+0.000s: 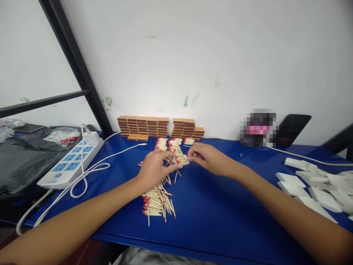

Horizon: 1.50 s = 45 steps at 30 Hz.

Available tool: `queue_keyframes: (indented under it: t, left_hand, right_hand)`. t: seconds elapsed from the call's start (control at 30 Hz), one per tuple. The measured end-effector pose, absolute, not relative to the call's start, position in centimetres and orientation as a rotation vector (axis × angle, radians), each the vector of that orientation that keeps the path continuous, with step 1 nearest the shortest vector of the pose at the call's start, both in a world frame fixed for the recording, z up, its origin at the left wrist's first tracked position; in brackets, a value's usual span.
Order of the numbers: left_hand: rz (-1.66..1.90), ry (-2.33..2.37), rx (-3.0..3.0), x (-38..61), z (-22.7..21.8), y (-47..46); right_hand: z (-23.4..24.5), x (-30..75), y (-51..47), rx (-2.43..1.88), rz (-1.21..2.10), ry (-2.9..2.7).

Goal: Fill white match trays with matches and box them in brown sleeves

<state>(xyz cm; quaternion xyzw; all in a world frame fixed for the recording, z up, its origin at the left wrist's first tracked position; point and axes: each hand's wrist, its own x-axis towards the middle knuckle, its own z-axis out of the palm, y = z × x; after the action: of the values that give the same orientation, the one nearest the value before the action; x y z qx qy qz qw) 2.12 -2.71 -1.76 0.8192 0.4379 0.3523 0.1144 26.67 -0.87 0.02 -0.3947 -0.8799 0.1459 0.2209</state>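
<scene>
My left hand (157, 167) grips a small white matchbox tray (187, 162) with matches (181, 159) lying in it, thumb along the near side. Just right of the tray is my right hand (202, 156), its fingers curled together at the tray's end; what they pinch, if anything, is too small to make out. A loose heap of red-tipped matches (154, 202) spreads under and in front of my left hand. Beyond the hands lie more bunches of matches (161, 143). Stacked matchboxes (143, 127) stand against the wall, with a second stack of matchboxes (183, 129) beside them.
A power strip (73, 160) with white cables (82, 176) lies at the left, beside a black plastic bag (24, 158). White empty-looking trays (317, 180) are piled at the right. A dark phone (293, 129) leans on the wall at the back of the blue table (220, 221).
</scene>
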Motion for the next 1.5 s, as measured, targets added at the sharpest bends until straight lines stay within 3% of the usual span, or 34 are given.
queue_keyframes:
  t: [0.2,0.57,1.5]
  left_hand:
    - [1.049,1.247,2.416,2.0,-1.9,-2.6]
    - [1.049,1.218,2.431,2.2,-2.0,-2.7]
    - [1.029,1.228,2.441,2.2,-2.1,-2.6]
  right_hand:
    - [-0.3,26.3,-0.5,-1.1,0.486,-2.309]
    - [-5.0,28.1,5.7,-1.369,0.143,-2.169]
    - [-4.9,28.1,5.3,-1.313,0.088,-2.216]
